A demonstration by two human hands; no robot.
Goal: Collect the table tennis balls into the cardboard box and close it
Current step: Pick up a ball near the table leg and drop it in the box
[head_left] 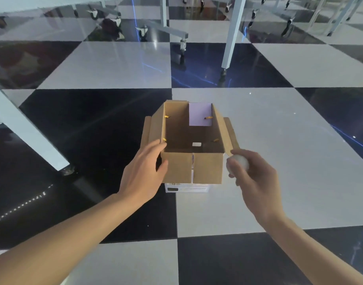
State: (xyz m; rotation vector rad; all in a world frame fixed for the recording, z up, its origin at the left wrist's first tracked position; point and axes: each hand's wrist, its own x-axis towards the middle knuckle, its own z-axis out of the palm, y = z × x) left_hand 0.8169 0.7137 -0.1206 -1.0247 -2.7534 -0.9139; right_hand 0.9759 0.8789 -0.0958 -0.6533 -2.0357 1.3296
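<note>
1. The floor (pixel 248 124) takes up the scene: glossy black and white tiles, with grey table legs (pixel 232 33) on castors standing well off at the far side. No loose balls show on the tiles in view, so I can't tell how many are left to gather.

2. The cardboard box (pixel 194 140) sits open in the middle of the floor, straddling a black tile and a white one. All its flaps are turned out, with the near one hanging down the front wall. Inside I see bare brown bottom, a small white patch, and a pale panel on the far wall. No ball shows inside, so by my reckoning the collecting has barely begun and the closing is still ahead.

3. The left hand (pixel 144 171) is at the box's near-left corner, fingers spread loosely with the tips touching the cardboard and the thumb against the front wall. It is steadying more than gripping.

4. The right hand (pixel 252 175) hovers just right of the near-right corner, fingers curled around a white table tennis ball (pixel 239 161). It is held clear of the cardboard and has not crossed the rim.

5. That ball looks to be the first one in. What remains, as I read it: drop it in, fetch any others out of view, then fold the flaps shut.
</note>
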